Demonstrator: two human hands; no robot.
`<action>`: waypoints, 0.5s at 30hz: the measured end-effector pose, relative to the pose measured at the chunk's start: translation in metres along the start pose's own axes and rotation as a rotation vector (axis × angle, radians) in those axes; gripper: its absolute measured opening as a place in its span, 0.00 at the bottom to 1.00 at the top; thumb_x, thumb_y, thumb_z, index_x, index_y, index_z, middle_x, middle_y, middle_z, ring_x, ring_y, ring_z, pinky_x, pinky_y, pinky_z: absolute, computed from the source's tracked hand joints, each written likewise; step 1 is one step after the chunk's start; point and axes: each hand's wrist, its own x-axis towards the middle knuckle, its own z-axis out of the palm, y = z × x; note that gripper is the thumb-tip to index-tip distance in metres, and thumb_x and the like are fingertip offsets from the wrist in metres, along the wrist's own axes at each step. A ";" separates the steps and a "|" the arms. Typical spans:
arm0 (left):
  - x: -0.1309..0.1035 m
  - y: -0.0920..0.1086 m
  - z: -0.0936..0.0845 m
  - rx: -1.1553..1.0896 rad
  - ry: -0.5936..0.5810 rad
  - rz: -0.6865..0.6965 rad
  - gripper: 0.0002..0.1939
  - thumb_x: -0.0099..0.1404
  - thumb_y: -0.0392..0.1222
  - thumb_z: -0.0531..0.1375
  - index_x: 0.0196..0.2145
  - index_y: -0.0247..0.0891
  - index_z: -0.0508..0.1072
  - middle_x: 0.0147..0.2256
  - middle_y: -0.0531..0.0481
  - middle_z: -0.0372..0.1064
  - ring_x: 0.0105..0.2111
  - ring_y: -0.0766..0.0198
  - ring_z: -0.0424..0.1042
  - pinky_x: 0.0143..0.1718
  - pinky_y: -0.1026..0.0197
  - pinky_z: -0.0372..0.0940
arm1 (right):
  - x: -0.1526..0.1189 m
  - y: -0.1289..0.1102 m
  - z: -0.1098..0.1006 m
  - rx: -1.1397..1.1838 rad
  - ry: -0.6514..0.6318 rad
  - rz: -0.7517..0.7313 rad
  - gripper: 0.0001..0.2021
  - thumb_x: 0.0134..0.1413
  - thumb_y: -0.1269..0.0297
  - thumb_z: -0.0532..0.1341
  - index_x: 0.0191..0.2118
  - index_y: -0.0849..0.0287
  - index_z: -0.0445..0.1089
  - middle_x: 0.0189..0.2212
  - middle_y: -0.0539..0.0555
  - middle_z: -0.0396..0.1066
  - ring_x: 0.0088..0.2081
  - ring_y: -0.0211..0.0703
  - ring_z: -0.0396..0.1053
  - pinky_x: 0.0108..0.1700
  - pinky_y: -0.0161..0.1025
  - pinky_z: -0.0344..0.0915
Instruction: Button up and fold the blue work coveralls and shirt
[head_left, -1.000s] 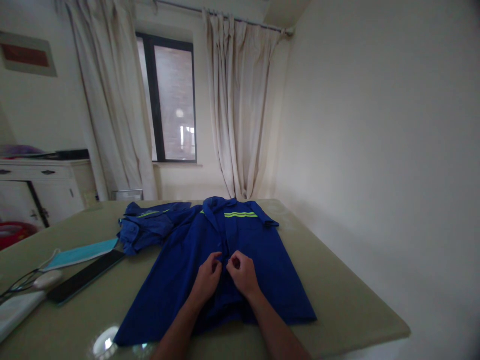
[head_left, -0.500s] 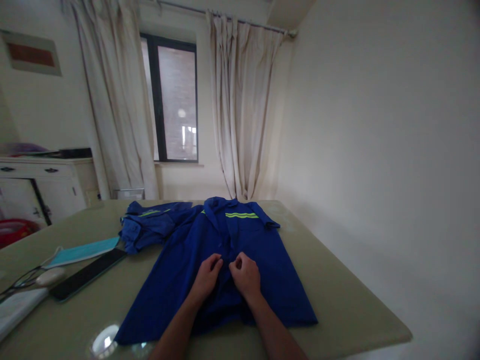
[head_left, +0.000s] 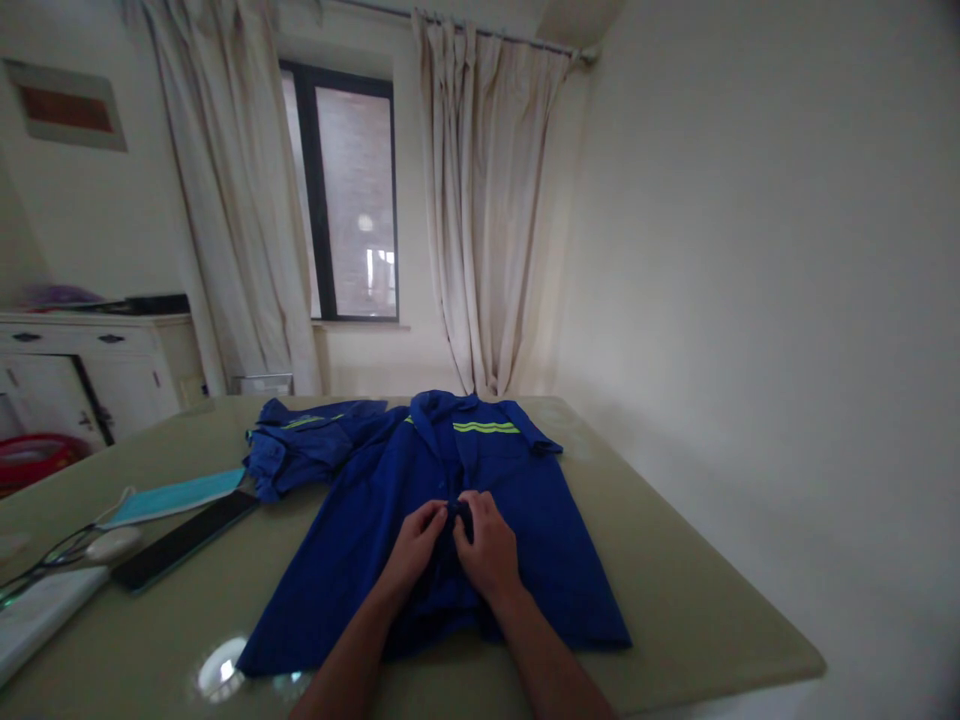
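A blue short-sleeved work shirt (head_left: pixel 555 560) with yellow-green stripes on the chest lies spread on the table, collar at the far end. My left hand (head_left: pixel 412 545) pinches one front edge of the shirt about midway down its opening. Right beside it, my right hand (head_left: pixel 486 545) grips the facing front edge, with a bit of cloth bunched between the fingers. The two hands nearly touch at the shirt's middle. Any button between the fingertips is too small to make out. Above the hands the front placket lies partly open.
A folded blue garment (head_left: pixel 292 455) lies left of the shirt. Nearer on the left are a light-blue face mask (head_left: pixel 176 498), a black phone (head_left: pixel 184 540), a computer mouse (head_left: pixel 114 543), glasses (head_left: pixel 64 550) and a white flat object (head_left: pixel 45 615). A wall (head_left: pixel 750 350) runs along the table's right (head_left: pixel 697 620).
My right hand has turned and its fingers now reach farther over the placket, lifting a bunch of cloth. My hands have come closer together. The view has shifted slightly.
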 end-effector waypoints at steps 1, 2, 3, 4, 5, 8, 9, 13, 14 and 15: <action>-0.002 0.004 0.000 0.000 -0.010 0.005 0.28 0.61 0.65 0.59 0.39 0.37 0.80 0.39 0.47 0.80 0.45 0.52 0.76 0.52 0.53 0.69 | 0.000 0.000 0.000 0.009 -0.020 -0.003 0.10 0.64 0.62 0.57 0.48 0.52 0.71 0.43 0.54 0.72 0.43 0.45 0.72 0.42 0.36 0.63; -0.005 0.007 0.001 0.005 -0.019 0.010 0.28 0.64 0.65 0.56 0.39 0.37 0.81 0.39 0.46 0.80 0.46 0.52 0.76 0.53 0.52 0.68 | 0.000 -0.001 0.000 0.016 -0.038 0.014 0.10 0.65 0.57 0.57 0.45 0.53 0.72 0.42 0.54 0.72 0.41 0.45 0.73 0.42 0.36 0.63; -0.007 0.009 0.001 0.011 -0.031 0.016 0.29 0.66 0.65 0.54 0.39 0.37 0.81 0.40 0.46 0.80 0.47 0.52 0.76 0.54 0.52 0.68 | 0.001 0.000 0.000 0.025 -0.048 0.044 0.11 0.65 0.54 0.58 0.42 0.53 0.74 0.40 0.54 0.73 0.40 0.46 0.73 0.41 0.37 0.63; -0.008 0.011 0.001 0.017 -0.046 0.021 0.29 0.67 0.64 0.53 0.40 0.36 0.81 0.40 0.45 0.80 0.47 0.51 0.76 0.53 0.52 0.68 | 0.001 0.000 0.000 0.035 -0.056 0.074 0.12 0.64 0.52 0.59 0.40 0.54 0.74 0.39 0.54 0.74 0.39 0.46 0.73 0.39 0.37 0.63; -0.008 0.011 0.001 0.027 -0.051 0.027 0.29 0.68 0.63 0.51 0.41 0.36 0.80 0.39 0.45 0.80 0.45 0.52 0.77 0.52 0.52 0.69 | 0.002 0.000 0.001 0.041 -0.064 0.101 0.12 0.62 0.53 0.61 0.39 0.54 0.75 0.38 0.54 0.75 0.38 0.45 0.73 0.39 0.37 0.62; -0.007 0.006 -0.002 0.172 0.059 0.053 0.25 0.71 0.57 0.49 0.44 0.36 0.78 0.38 0.44 0.80 0.40 0.54 0.78 0.47 0.52 0.70 | 0.003 0.003 0.003 0.032 -0.076 0.155 0.06 0.58 0.62 0.62 0.36 0.55 0.77 0.35 0.54 0.76 0.37 0.45 0.74 0.37 0.36 0.61; -0.007 0.004 -0.003 0.277 0.135 0.065 0.22 0.71 0.53 0.50 0.45 0.37 0.77 0.38 0.44 0.80 0.39 0.54 0.78 0.46 0.53 0.69 | 0.004 0.003 0.004 0.024 -0.078 0.162 0.06 0.56 0.66 0.62 0.36 0.55 0.77 0.35 0.54 0.76 0.37 0.45 0.74 0.37 0.36 0.61; -0.010 -0.003 -0.008 0.773 0.219 0.116 0.14 0.69 0.43 0.53 0.42 0.41 0.78 0.41 0.44 0.78 0.43 0.52 0.74 0.49 0.52 0.64 | 0.004 0.005 0.008 0.014 -0.050 0.163 0.07 0.53 0.70 0.61 0.35 0.55 0.77 0.33 0.53 0.77 0.35 0.44 0.73 0.37 0.36 0.60; -0.011 -0.003 -0.008 0.856 0.179 0.114 0.13 0.69 0.43 0.54 0.41 0.41 0.79 0.42 0.44 0.77 0.44 0.52 0.73 0.50 0.52 0.64 | 0.004 0.006 0.008 0.015 -0.036 0.165 0.06 0.53 0.70 0.61 0.34 0.55 0.76 0.32 0.53 0.76 0.34 0.44 0.73 0.37 0.36 0.60; -0.013 -0.002 -0.008 0.915 0.139 0.104 0.12 0.69 0.43 0.55 0.41 0.42 0.79 0.43 0.44 0.76 0.46 0.51 0.72 0.50 0.52 0.63 | 0.004 0.007 0.009 0.019 -0.020 0.171 0.06 0.53 0.70 0.61 0.33 0.56 0.75 0.31 0.53 0.75 0.33 0.43 0.72 0.37 0.36 0.60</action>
